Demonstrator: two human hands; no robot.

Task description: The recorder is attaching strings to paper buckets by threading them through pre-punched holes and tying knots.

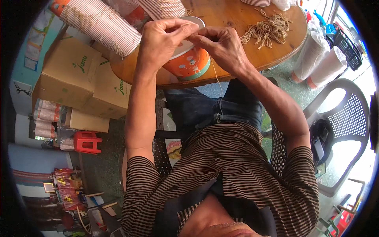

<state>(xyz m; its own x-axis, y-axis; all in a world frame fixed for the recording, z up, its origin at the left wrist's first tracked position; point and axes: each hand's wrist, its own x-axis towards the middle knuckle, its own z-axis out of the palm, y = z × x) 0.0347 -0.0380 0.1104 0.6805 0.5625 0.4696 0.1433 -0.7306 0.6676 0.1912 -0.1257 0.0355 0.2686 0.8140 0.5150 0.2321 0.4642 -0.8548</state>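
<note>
Counted two bare hands, the left hand and the right hand, above one orange paper tub at the near edge of a wooden table. Saw the left thumb and forefinger brought together at the tips, and the right thumb and forefinger pinched likewise, close beside the left ones at the white rim. Made out one thin strand of twine hanging from near the right hand toward the lap; could not tell the contents of either pinch, hidden by the fingers. Counted three stacks of nested paper tubs on the table: one long stack lying at the left with fibres draped across it, a second stack beside it, and a third stack cut off at the top edge. Found one tangled twine bundle to the right of the hands. Noted two plastic-wrapped stacks on the floor at the right, near one grey plastic chair, and one red stool at the left. Made out green lettering with a small green logo on each of two cardboard boxes, and pale cartoon drawings on the orange side of the tub.
</note>
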